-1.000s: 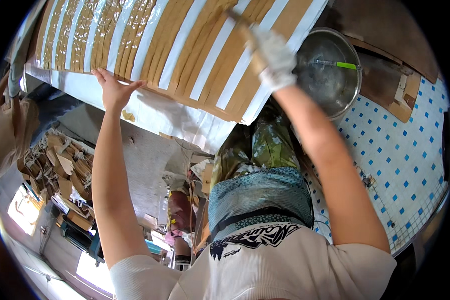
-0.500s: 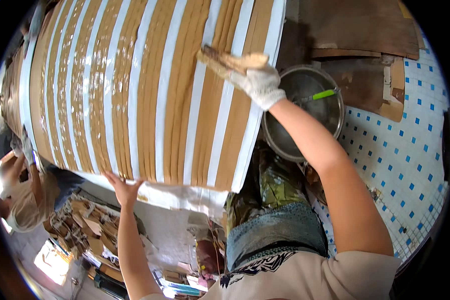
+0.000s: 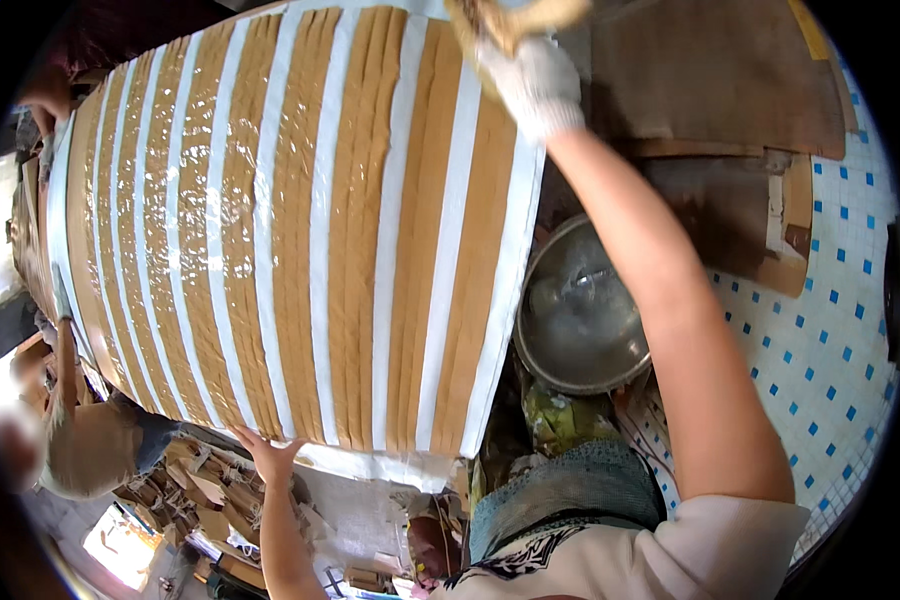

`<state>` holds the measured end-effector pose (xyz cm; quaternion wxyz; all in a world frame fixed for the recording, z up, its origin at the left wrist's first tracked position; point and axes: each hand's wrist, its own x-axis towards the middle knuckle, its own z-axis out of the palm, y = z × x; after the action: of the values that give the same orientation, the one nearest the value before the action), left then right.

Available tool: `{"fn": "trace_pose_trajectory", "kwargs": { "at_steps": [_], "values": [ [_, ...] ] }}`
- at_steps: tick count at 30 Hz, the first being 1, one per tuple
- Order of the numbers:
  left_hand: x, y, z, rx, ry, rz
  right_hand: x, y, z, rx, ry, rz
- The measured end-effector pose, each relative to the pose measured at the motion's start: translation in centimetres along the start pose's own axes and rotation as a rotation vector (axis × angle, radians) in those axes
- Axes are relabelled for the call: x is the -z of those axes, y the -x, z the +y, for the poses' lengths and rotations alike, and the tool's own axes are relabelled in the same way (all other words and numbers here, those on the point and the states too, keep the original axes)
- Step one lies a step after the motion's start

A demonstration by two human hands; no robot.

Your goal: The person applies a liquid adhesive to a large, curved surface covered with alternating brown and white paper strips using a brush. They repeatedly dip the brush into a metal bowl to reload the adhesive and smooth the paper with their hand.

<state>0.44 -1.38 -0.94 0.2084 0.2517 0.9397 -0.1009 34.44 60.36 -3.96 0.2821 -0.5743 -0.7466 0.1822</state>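
- Sheet of white backing, with brown strips laid lengthwise and glossy on the left, fills the middle of the view.
- Left hand, bare and spread flat, presses the sheet's near edge from below.
- Right hand, in a white glove, is clenched around a tan pad at the sheet's far right corner.
- Metal bowl sits just right of the sheet, under the right forearm, on a blue-dotted tiled floor; I cannot tell what it holds.
- Since half a second ago the sheet fills more of the view, and the gloved hand sits farther up it.
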Motion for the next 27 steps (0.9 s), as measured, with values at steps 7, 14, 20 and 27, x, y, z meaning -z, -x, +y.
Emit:
{"fn": "trace_pose_trajectory", "kwargs": {
  "at_steps": [7,14,20,27],
  "values": [
    [0.8,0.2,1.6,-0.006,0.081,0.012,-2.6,6.6,1.9,0.314,0.041,-0.030],
    [0.8,0.0,1.1,0.030,0.087,-0.035,0.7,-3.3,-0.9,-0.028,0.268,-0.207],
    [0.3,0.7,1.2,0.082,0.040,-0.015,-1.3,1.6,1.6,0.057,0.346,-0.340],
    [1.2,0.0,1.8,0.041,0.082,-0.034,-1.0,-7.3,-0.5,0.057,0.157,-0.057]
  ]
}}
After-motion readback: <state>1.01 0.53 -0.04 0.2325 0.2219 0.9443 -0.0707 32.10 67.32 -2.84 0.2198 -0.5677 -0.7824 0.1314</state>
